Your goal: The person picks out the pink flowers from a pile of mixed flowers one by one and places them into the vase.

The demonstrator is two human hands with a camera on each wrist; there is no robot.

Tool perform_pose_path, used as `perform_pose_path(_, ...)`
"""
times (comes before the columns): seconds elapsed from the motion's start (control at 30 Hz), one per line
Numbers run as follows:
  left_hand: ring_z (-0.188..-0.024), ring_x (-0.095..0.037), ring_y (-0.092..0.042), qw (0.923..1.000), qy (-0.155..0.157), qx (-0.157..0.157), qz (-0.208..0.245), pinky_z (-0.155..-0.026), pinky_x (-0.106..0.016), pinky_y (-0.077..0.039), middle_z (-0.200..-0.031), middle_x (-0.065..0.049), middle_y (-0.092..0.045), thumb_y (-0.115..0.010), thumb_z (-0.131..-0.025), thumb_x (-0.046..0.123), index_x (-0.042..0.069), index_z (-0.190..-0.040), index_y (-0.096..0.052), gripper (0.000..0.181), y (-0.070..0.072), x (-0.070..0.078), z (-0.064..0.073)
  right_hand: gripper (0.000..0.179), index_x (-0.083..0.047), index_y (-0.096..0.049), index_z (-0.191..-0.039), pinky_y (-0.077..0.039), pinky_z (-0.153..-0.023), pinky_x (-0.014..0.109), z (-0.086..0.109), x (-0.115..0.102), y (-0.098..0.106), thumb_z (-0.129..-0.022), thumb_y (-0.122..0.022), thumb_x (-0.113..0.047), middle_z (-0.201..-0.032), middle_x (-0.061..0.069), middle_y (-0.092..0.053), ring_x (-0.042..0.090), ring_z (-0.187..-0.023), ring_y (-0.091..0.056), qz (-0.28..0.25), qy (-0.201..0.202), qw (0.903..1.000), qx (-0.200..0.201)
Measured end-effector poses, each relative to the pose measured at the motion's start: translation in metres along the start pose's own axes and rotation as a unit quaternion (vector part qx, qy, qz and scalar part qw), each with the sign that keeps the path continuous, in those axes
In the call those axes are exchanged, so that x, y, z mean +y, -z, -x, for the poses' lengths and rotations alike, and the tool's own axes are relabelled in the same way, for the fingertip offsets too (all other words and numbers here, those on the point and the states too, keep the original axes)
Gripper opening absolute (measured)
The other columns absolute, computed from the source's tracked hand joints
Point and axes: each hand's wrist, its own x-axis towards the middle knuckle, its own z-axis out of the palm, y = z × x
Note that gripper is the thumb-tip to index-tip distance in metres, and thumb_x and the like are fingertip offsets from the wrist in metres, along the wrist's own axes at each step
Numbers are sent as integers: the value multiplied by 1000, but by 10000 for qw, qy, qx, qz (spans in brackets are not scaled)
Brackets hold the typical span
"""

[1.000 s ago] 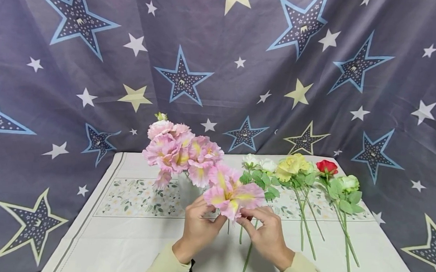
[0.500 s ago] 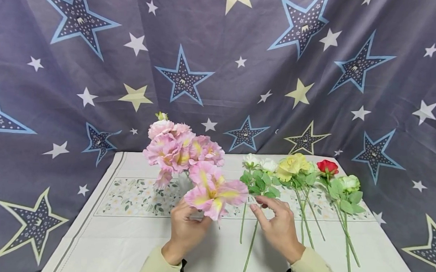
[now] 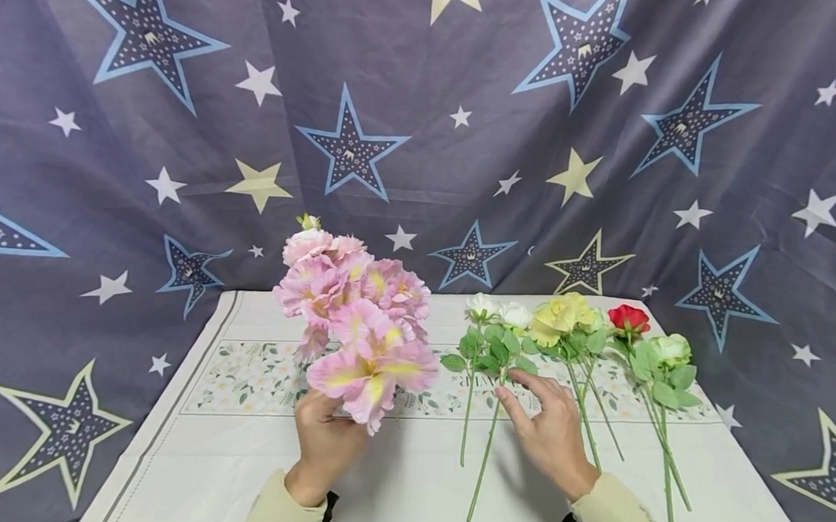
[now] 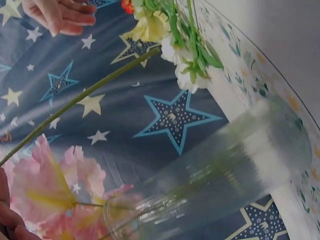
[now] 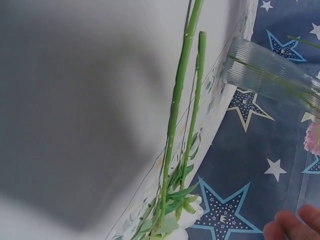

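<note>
My left hand (image 3: 326, 441) holds a pink flower (image 3: 373, 369) with yellow-streaked petals, just below its bloom. Its bare green stem (image 4: 85, 95) slants across the left wrist view. Behind it, several pink flowers (image 3: 317, 287) stand in a ribbed clear glass vase (image 4: 200, 175), which the held bloom hides in the head view. My right hand (image 3: 551, 433) hovers over the table with thumb and fingers apart, holding nothing. Close to its fingertips in the head view lie two white roses (image 3: 482, 305) with green leaves and stems.
To the right lie yellow roses (image 3: 560, 317), a red rose (image 3: 628, 319) and a pale green rose (image 3: 671, 351), stems toward me. A floral band (image 3: 256, 379) crosses the white tablecloth (image 3: 222, 471). A star-patterned curtain (image 3: 427, 80) hangs behind.
My left hand has carried the pink flower leftward, toward the vase. My right hand has come away from the bloom and moved right, near the white roses' stems.
</note>
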Motion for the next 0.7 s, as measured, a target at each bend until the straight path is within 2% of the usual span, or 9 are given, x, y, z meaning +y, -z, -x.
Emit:
perform_pose_path(0.1, -63, -2, -53, 9998, -45, 116, -125, -65, -15, -45, -75, -11, -73, -73, -95, 31, -2, -87, -77, 34, 4, -1, -3, 35, -7, -75, -116, -49, -89, 53, 0, 2, 1, -84, -85, -19, -110, 10, -76, 32, -98, -70, 4, 31, 10000, 1)
perform_pose_path(0.23, -81, -1, -66, 9989, -104, 350, -290, -77, -13, -51, -80, -16, -74, -74, -95, 32, -4, -88, -75, 37, 7, -1, -9, 37, -7, -75, -115, -49, -89, 54, 1, 4, 2, -82, -86, -19, -109, 10, -76, 32, -98, -70, -18, 63, 10000, -29)
perform_pose_path(0.33, -85, -1, -67, 9976, -139, 637, -241, -81, -13, -52, -79, -16, -73, -76, -92, 28, -7, -87, -74, 35, 9, -1, -16, 39, -7, -75, -115, -49, -89, 53, 2, 5, 3, -80, -88, -19, -110, 10, -76, 32, -98, -70, -47, 65, 9999, -80)
perform_pose_path(0.43, -81, -1, -64, 9952, -61, 968, -119, -79, -14, -51, -77, -13, -71, -78, -87, 18, -7, -84, -73, 26, 9, 1, -24, 40, -7, -75, -116, -48, -89, 48, 4, 5, 2, -80, -88, -19, -111, 9, -76, 30, -99, -70, -57, 72, 9999, -141)
perform_pose_path(0.47, -80, -2, -63, 9940, 37, 1056, 275, -78, -15, -52, -77, -13, -71, -78, -84, 8, -8, -84, -73, 17, 9, 3, -28, 40, -7, -75, -115, -47, -89, 46, 5, 5, 1, -80, -88, -19, -111, 8, -76, 29, -99, -70, -58, 80, 9998, -155)
perform_pose_path(0.5, -77, -4, -63, 9891, 184, 1068, 999, -75, -17, -53, -78, -13, -71, -72, -87, 0, -10, -85, -71, 10, 9, 7, -32, 40, -8, -76, -115, -47, -89, 45, 6, 5, 1, -80, -88, -20, -110, 7, -76, 29, -99, -70, -47, 86, 9998, -159)
perform_pose_path(0.57, -76, -7, -64, 9750, 342, 1306, 1767, -72, -19, -54, -82, -11, -71, -68, -78, -17, -13, -87, -71, 11, 8, 12, -38, 39, -9, -76, -115, -47, -87, 43, 7, 4, 0, -79, -88, -20, -109, 6, -76, 27, -97, -70, -42, 94, 9998, -169)
perform_pose_path(0.6, -76, -9, -64, 9632, 412, 1426, 2240, -71, -20, -55, -84, -11, -71, -64, -75, -22, -14, -89, -69, 17, 8, 15, -42, 39, -9, -76, -114, -47, -87, 42, 8, 3, 0, -79, -89, -20, -109, 6, -76, 26, -97, -70, -51, 100, 9998, -177)
perform_pose_path(0.7, -78, -15, -66, 9153, 579, 1785, 3565, -70, -24, -57, -91, -13, -71, -55, -74, -31, -19, -92, -65, 25, 7, 23, -51, 38, -10, -76, -114, -47, -86, 42, 10, 1, -1, -79, -89, -20, -107, 5, -76, 24, -95, -70, -104, 113, 9997, -188)
